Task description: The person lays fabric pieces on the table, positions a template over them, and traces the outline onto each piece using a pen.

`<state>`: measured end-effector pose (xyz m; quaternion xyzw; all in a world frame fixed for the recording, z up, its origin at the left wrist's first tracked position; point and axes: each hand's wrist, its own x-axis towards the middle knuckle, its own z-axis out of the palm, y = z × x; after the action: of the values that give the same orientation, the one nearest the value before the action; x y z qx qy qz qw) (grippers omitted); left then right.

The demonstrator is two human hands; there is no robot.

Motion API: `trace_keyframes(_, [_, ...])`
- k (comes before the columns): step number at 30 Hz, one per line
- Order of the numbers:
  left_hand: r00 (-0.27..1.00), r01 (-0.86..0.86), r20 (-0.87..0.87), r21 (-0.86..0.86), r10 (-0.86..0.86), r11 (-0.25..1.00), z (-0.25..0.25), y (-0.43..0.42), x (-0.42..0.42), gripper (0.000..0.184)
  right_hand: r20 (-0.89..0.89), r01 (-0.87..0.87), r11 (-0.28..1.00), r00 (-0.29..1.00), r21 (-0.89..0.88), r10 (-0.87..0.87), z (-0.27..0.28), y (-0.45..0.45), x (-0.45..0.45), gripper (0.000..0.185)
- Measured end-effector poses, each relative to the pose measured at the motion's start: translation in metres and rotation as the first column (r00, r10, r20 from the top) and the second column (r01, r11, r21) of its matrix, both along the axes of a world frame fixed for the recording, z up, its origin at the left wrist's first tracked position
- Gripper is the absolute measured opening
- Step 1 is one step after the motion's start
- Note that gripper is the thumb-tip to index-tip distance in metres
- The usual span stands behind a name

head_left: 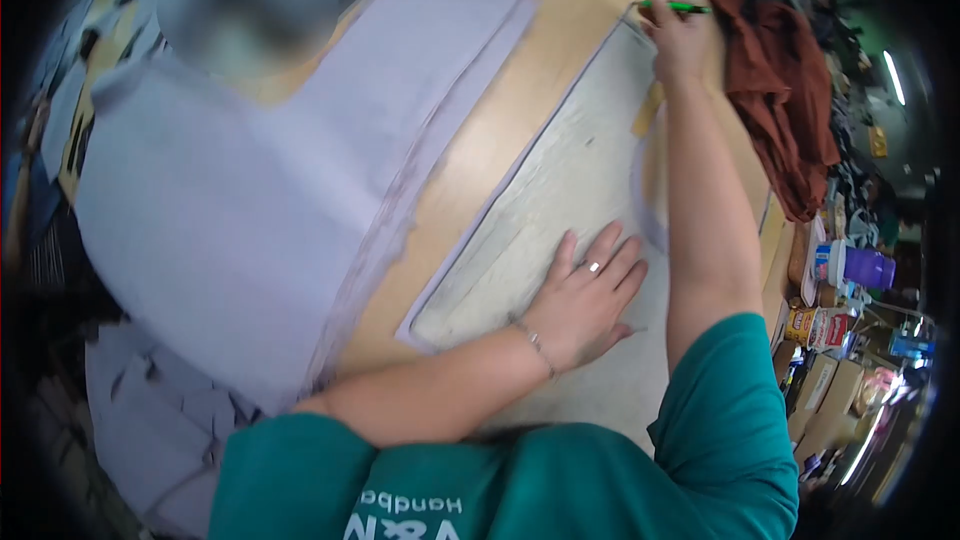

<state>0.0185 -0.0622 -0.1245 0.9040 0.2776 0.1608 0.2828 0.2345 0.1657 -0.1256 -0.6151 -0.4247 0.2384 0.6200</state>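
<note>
A pale, worn pattern piece (540,180) lies on lavender fabric (462,252), whose narrow edge shows along the pattern's left side. Spread flat on the pattern's lower part is my left hand (588,298), fingers apart, with a ring and a bracelet. At the pattern's far corner my right hand (676,38) grips a green pen (682,7), its tip by the corner. Another large stack of lavender fabric (250,200) covers the left side of the tan table (485,165).
Reddish-brown cloth (775,90) is heaped along the right edge. Beyond it stand a purple container (868,268), small tubs and cardboard boxes (830,400). A blurred grey round shape (270,0) hides the upper left. Dark grey-lavender scraps (165,410) lie at the lower left.
</note>
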Motion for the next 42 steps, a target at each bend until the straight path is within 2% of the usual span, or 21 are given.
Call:
trace_keyframes(1, [0.999, -0.026, 0.038, 0.023, 0.025, 0.999, -0.005, -0.003, 0.000, 0.061, -0.147, -0.100, 0.995, 0.984, 0.009, 0.100, 0.012, -0.025, -0.030, 0.017])
trace_keyframes(3, [1.000, -0.020, -0.015, 0.021, 0.020, 1.000, -0.003, -0.001, -0.003, 0.060, -0.154, -0.343, 0.916, 0.936, -0.208, 0.316, 0.031, -0.081, -0.089, 0.018])
trace_keyframes(4, [0.999, -0.008, -0.033, 0.023, 0.009, 1.000, -0.003, -0.002, -0.002, 0.060, -0.129, -0.513, 0.818, 0.858, -0.261, 0.497, 0.034, -0.109, -0.114, 0.017])
trace_keyframes(6, [0.996, -0.018, 0.082, -0.023, 0.020, 1.000, -0.019, -0.008, 0.002, 0.058, -0.169, -0.656, 0.627, 0.736, -0.420, 0.656, 0.045, -0.156, -0.166, 0.014])
trace_keyframes(7, [0.957, 0.091, 0.288, -0.209, -0.028, 0.974, -0.033, -0.004, 0.013, 0.056, -0.237, -0.721, 0.576, 0.680, -0.385, 0.694, 0.038, -0.171, -0.183, 0.015])
trace_keyframes(8, [0.993, 0.060, 0.112, -0.107, -0.048, 0.992, -0.023, 0.000, 0.006, 0.057, -0.205, -0.733, 0.518, 0.644, -0.441, 0.737, 0.032, -0.180, -0.192, 0.016])
trace_keyframes(10, [0.995, 0.095, -0.045, 0.092, -0.091, 0.991, -0.016, 0.002, 0.000, 0.057, -0.154, -0.684, 0.476, 0.645, -0.553, 0.748, 0.029, -0.188, -0.206, 0.016])
trace_keyframes(13, [0.997, 0.072, 0.031, 0.158, -0.077, 0.985, -0.024, -0.001, -0.002, 0.058, -0.181, -0.658, 0.400, 0.633, -0.638, 0.753, 0.040, -0.192, -0.215, 0.016])
trace_keyframes(19, [0.993, -0.003, 0.111, 0.261, -0.027, 0.965, -0.035, -0.006, 0.000, 0.058, -0.108, -0.643, 0.435, 0.627, -0.630, 0.771, 0.031, -0.200, -0.222, 0.019])
trace_keyframes(22, [0.995, -0.019, 0.096, 0.278, -0.009, 0.961, -0.037, -0.007, 0.004, 0.057, -0.123, -0.717, 0.408, 0.562, -0.565, 0.818, 0.028, -0.203, -0.223, 0.017])
trace_keyframes(25, [0.995, -0.028, 0.100, 0.283, 0.000, 0.959, -0.037, -0.008, 0.004, 0.056, -0.105, -0.741, 0.453, 0.569, -0.495, 0.816, 0.022, -0.204, -0.223, 0.017])
trace_keyframes(28, [0.987, -0.030, 0.158, 0.217, -0.005, 0.976, -0.034, -0.006, 0.002, 0.054, 0.048, -0.649, 0.542, 0.616, -0.533, 0.786, 0.027, -0.199, -0.213, 0.016])
trace_keyframes(31, [0.975, 0.017, 0.218, -0.212, 0.031, 0.977, -0.039, -0.006, 0.021, 0.053, 0.122, -0.511, 0.671, 0.740, -0.538, 0.662, 0.028, -0.183, -0.187, 0.015])
trace_keyframes(33, [0.998, 0.011, 0.058, -0.025, -0.009, 1.000, -0.028, -0.007, 0.013, 0.053, 0.167, -0.431, 0.769, 0.813, -0.473, 0.558, 0.026, -0.163, -0.160, 0.016])
trace_keyframes(34, [1.000, 0.011, -0.023, 0.073, -0.010, 0.997, -0.022, -0.007, 0.006, 0.053, 0.258, -0.340, 0.822, 0.834, -0.456, 0.488, 0.020, -0.149, -0.142, 0.016])
trace_keyframes(36, [0.999, -0.041, -0.016, 0.038, 0.042, 0.998, -0.004, -0.003, 0.001, 0.057, 0.336, -0.291, 0.928, 0.872, -0.232, 0.357, 0.002, -0.116, -0.102, 0.017])
trace_keyframes(37, [0.997, -0.062, 0.051, 0.026, 0.060, 0.998, -0.007, -0.005, 0.001, 0.059, 0.322, -0.244, 0.937, 0.891, -0.251, 0.319, 0.000, -0.099, -0.086, 0.017])
trace_keyframes(39, [0.998, -0.040, 0.043, 0.008, 0.039, 0.999, -0.004, -0.003, 0.000, 0.059, 0.285, -0.164, 0.941, 0.925, -0.295, 0.251, 0.000, -0.067, -0.057, 0.018])
trace_keyframes(42, [1.000, -0.025, 0.015, 0.003, 0.025, 1.000, -0.002, -0.001, 0.001, 0.060, 0.267, -0.073, 0.966, 0.954, -0.247, 0.140, 0.001, -0.028, -0.026, 0.018])
